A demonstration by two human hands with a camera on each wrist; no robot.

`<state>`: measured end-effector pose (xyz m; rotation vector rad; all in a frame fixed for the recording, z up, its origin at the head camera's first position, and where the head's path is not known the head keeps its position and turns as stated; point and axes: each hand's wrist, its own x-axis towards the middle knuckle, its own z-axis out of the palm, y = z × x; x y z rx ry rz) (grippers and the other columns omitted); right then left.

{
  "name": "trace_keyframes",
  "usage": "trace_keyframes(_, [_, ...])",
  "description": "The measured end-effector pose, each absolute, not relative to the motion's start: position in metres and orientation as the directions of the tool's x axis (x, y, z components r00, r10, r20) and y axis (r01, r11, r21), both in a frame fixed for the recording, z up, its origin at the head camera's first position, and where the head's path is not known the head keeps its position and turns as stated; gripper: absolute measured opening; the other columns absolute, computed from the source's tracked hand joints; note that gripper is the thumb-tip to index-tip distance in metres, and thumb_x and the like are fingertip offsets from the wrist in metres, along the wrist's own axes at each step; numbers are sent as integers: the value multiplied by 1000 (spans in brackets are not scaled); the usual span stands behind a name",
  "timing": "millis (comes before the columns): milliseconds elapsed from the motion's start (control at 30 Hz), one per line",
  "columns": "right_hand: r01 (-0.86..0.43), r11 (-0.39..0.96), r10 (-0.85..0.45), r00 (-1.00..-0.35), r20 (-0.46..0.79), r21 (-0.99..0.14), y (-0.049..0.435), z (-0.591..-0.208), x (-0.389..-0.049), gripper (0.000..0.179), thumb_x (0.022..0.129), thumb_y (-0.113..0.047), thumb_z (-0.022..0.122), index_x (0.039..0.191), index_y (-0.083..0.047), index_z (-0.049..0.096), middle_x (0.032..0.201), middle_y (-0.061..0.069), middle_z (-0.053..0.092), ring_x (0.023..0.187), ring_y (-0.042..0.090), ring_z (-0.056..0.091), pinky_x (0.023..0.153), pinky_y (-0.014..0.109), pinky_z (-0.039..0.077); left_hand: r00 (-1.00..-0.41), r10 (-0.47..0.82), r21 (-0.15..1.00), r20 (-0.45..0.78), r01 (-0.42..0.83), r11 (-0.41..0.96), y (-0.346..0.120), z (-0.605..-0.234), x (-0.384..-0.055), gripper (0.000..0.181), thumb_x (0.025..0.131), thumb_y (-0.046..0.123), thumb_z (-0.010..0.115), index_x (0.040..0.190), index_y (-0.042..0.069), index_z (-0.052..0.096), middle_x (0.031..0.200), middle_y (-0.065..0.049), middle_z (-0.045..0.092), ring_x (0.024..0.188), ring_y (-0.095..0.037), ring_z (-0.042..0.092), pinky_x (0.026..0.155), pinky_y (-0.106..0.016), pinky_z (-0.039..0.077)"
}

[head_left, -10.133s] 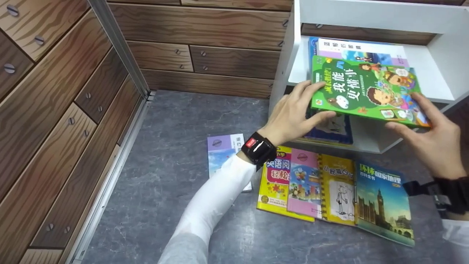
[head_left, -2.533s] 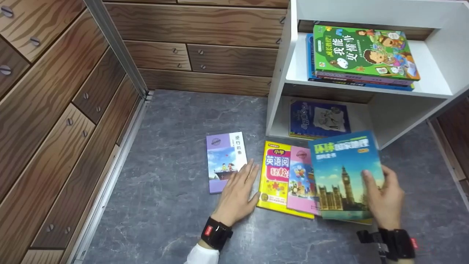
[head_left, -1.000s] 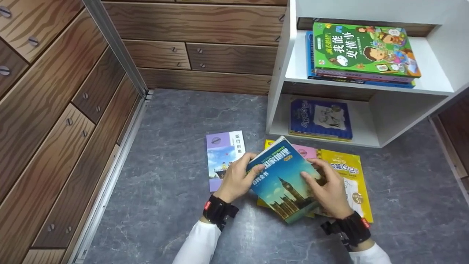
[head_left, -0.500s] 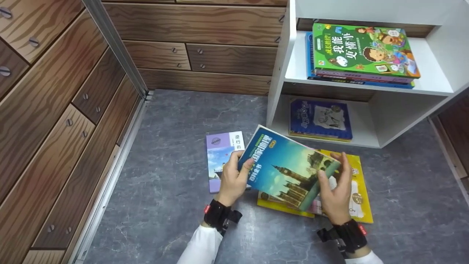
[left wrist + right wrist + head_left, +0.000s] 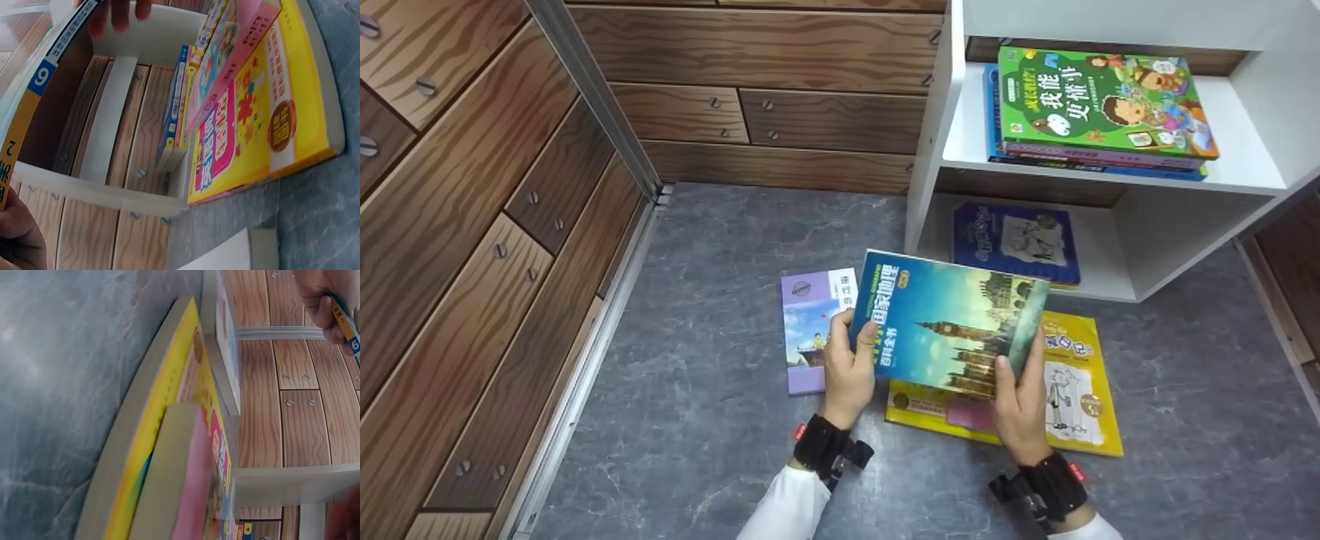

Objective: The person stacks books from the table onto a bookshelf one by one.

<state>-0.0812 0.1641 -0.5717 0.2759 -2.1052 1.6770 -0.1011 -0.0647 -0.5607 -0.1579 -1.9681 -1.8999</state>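
Note:
Both hands hold a geography book point(image 5: 937, 322), its cover showing a clock tower, above the floor books. My left hand point(image 5: 846, 371) grips its title end, thumb on the cover. At the opposite end, my right hand point(image 5: 1024, 405) pinches it with the thumb on top and the fingers mostly hidden behind. The book lies sideways, tilted toward me. Its spine point(image 5: 34, 93) bears a 6 in the left wrist view. Below it are a yellow English book point(image 5: 911, 409), a mostly hidden pink book point(image 5: 971, 418) and a yellow cartoon book point(image 5: 1080, 382).
A purple-and-white book point(image 5: 810, 300) lies on the floor to the left. The white shelf unit point(image 5: 1200, 251) stands behind right. A stack topped by a green book point(image 5: 1110, 101) sits on its upper shelf, and a blue book point(image 5: 1012, 240) on its lower shelf.
The green book went onto the upper-shelf stack. The geography book was lifted off the right of the floor row, brought left into both hands and turned sideways; lately it moved slightly toward the shelf.

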Motion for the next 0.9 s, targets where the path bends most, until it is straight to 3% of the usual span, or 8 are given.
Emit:
trace_keyframes(233, [-413, 229, 130, -884, 448, -881, 164, -573, -82, 72, 106, 6, 41, 166, -1, 2, 171, 27, 7, 149, 11, 26, 123, 18, 18, -914, -229, 942, 334, 329, 63, -59, -562, -99, 35, 108, 14, 57, 139, 1, 49, 118, -13, 60, 96, -22, 65, 75, -34, 58])
trace_keyframes(267, [-411, 218, 136, -886, 444, -885, 165, -573, -82, 73, 106, 6, 42, 166, -1, 2, 169, 28, 11, 142, 12, 35, 119, 18, 25, -915, -226, 942, 334, 328, 67, -58, -562, -99, 39, 108, 15, 57, 142, 1, 47, 122, -13, 58, 98, -22, 65, 76, -33, 58])
trace_keyframes(367, [-377, 183, 170, -897, 407, -908, 167, -572, -82, 75, 103, 8, 48, 165, -2, 6, 152, 24, 34, 106, 8, 53, 95, 18, 46, -919, -200, 941, 339, 329, 83, -56, -563, -99, 47, 108, 16, 57, 149, 0, 41, 134, -14, 53, 100, -23, 66, 75, -34, 60])
trace_keyframes(467, [-333, 162, 204, -910, 362, -929, 171, -571, -83, 75, 100, 9, 54, 163, -2, 15, 134, 9, 40, 82, 9, 49, 72, 16, 49, -924, -162, 938, 346, 334, 94, -53, -563, -98, 49, 107, 15, 56, 151, 0, 38, 141, -15, 50, 104, -24, 66, 78, -35, 61])
trace_keyframes(567, [-307, 205, 215, -912, 348, -930, 176, -571, -84, 67, 97, 10, 60, 156, 4, 28, 135, 3, 39, 100, 12, 50, 89, 18, 46, -929, -117, 933, 350, 335, 134, -50, -565, -99, 49, 106, 14, 56, 150, 1, 39, 145, -16, 48, 115, -25, 62, 92, -37, 58])
trace_keyframes(700, [-251, 300, 195, -928, 317, -920, 187, -568, -85, 54, 96, 7, 65, 146, 6, 46, 141, 7, 39, 129, 22, 40, 114, 27, 31, -938, -18, 912, 346, 331, 244, -49, -566, -100, 53, 104, 16, 57, 152, 3, 40, 154, -16, 43, 140, -30, 46, 119, -46, 38])
trace_keyframes(800, [-188, 356, 175, -949, 263, -915, 198, -567, -85, 52, 97, 2, 67, 146, 3, 50, 145, 14, 38, 137, 31, 37, 123, 45, 27, -948, 71, 897, 311, 317, 308, -50, -566, -100, 60, 103, 21, 59, 156, 6, 38, 162, -16, 36, 150, -31, 36, 124, -51, 29])
trace_keyframes(900, [-133, 401, 153, -966, 210, -906, 209, -565, -86, 58, 97, -5, 71, 150, 0, 48, 149, 20, 34, 140, 38, 34, 121, 67, 23, -950, 140, 880, 279, 312, 358, -50, -568, -100, 67, 101, 27, 62, 160, 10, 35, 166, -15, 32, 152, -32, 34, 123, -52, 30])
